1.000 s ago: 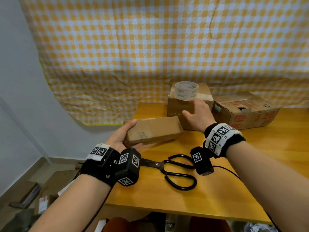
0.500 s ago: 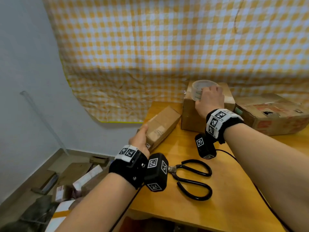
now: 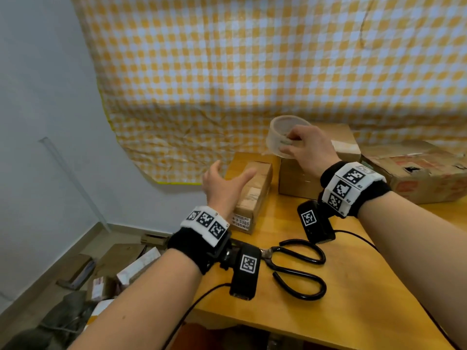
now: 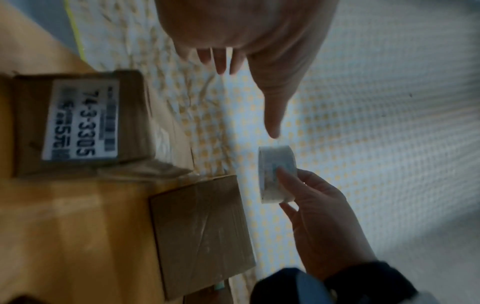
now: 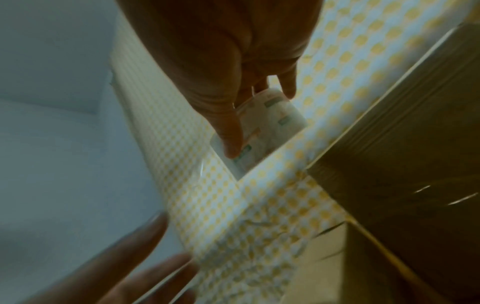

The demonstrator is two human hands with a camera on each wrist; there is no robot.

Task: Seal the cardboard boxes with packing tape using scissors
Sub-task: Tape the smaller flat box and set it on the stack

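My right hand point(image 3: 300, 147) grips a roll of clear packing tape point(image 3: 279, 133) lifted just above the square cardboard box point(image 3: 298, 180) at the back of the table. The wrist views show the tape roll point(image 4: 276, 173) point(image 5: 262, 131) pinched between thumb and fingers. My left hand point(image 3: 222, 183) hovers open, fingers spread, over the long narrow cardboard box point(image 3: 252, 198) with a white label, which lies on the table's left edge. Black-handled scissors point(image 3: 295, 269) lie on the table near me, blades hidden under my left wrist camera.
A larger, worn cardboard box point(image 3: 419, 173) sits at the back right. The wooden table point(image 3: 353, 311) ends just left of the narrow box. Below on the floor point(image 3: 106, 274) lie several loose boxes and packages. A yellow checked cloth point(image 3: 252, 72) hangs behind.
My left hand set the narrow box down lengthwise on the table edge and let go. My right hand took the tape roll and lifted it off the square box.
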